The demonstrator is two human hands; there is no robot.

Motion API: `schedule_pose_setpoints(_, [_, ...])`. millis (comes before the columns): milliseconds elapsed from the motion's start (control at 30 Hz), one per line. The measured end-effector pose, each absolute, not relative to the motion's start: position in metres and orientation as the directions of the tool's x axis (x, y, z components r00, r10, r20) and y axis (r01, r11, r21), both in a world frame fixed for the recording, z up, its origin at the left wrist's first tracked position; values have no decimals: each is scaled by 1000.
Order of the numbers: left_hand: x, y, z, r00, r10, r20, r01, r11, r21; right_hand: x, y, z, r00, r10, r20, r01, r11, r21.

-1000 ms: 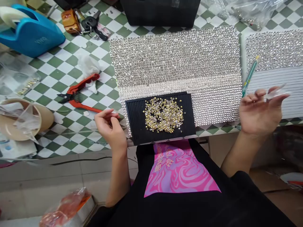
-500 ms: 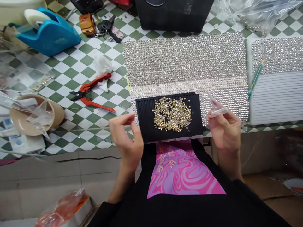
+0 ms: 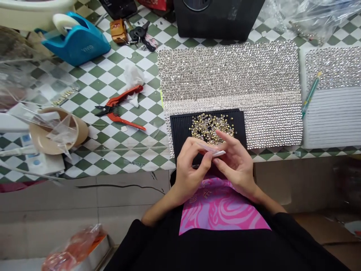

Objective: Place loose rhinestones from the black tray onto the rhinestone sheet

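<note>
At ten o'clock of the white strip (image 3: 218, 153), has pliers (image 3: 121, 98) lying open. With curled left hand (image 3: 189, 171), pinches the strip thumb-to-forefinger, at six o'clock of gems (image 3: 210, 125) on a black tray (image 3: 179, 130). Holds right hand (image 3: 238, 165) half open beside it; cannot tell whether gripping too. At two o'clock, has a green pen (image 3: 311, 94).

Head cam, fwd + down view, fairly nr tabletop (image 3: 150, 73)

Soft, even indoor light covers the checkered desk (image 3: 103, 84) and glints off the rhinestone sheet (image 3: 231, 71), while the floor (image 3: 62, 226) below looks dimmer and the clear plastic (image 3: 17, 75) at far left appears smeared.
</note>
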State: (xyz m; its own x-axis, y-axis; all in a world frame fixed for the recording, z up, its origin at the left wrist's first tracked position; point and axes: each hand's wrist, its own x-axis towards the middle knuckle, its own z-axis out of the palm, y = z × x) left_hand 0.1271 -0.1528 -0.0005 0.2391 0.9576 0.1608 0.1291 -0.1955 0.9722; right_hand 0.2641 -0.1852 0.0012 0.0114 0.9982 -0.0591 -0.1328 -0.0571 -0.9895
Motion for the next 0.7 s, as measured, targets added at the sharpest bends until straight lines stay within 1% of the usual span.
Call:
schedule_pose_setpoints(67, [118,-149,-5,179,971,159,163,-189,968,269,-186,0,1,999,-33,-69,-33,-997])
schedule_pose_setpoints(100, [112,-147,-8,124,980,159,179,-179,967,274,-187,-1,29,999,-24,-12,-23,-1000])
schedule_pose_setpoints(200, [86,-139,-16,-101,985,141,206,-118,971,297,-192,-3,230,973,20,210,-30,-977])
schedule_pose_setpoints(267, [68,-136,-18,-174,980,97,245,-53,968,316,-199,-2,356,933,48,327,-76,-942])
schedule_pose_setpoints(333, [53,-138,-18,-149,989,-5,280,47,959,332,-208,-1,425,905,29,412,-164,-896])
schedule_pose_setpoints(400, [46,-143,-16,-65,991,-117,292,131,947,341,-218,1,442,896,-30,483,-266,-834])
schedule_pose_setpoints(467, [44,-149,-14,31,979,-199,295,181,938,343,-225,2,457,884,-98,525,-357,-772])
schedule_pose_setpoints(533, [46,-152,-14,86,968,-234,303,198,932,340,-229,-1,451,875,-176,496,-410,-766])
schedule_pose_setpoints(567, [47,-153,-14,95,966,-239,308,200,930,338,-230,-3,435,873,-223,445,-423,-789])
schedule_pose_setpoints(633, [48,-154,-14,96,967,-238,322,196,926,335,-228,-10,384,870,-308,283,-429,-858])
schedule_pose_setpoints(700, [49,-154,-14,96,966,-240,334,196,922,331,-224,-16,357,861,-363,113,-426,-898])
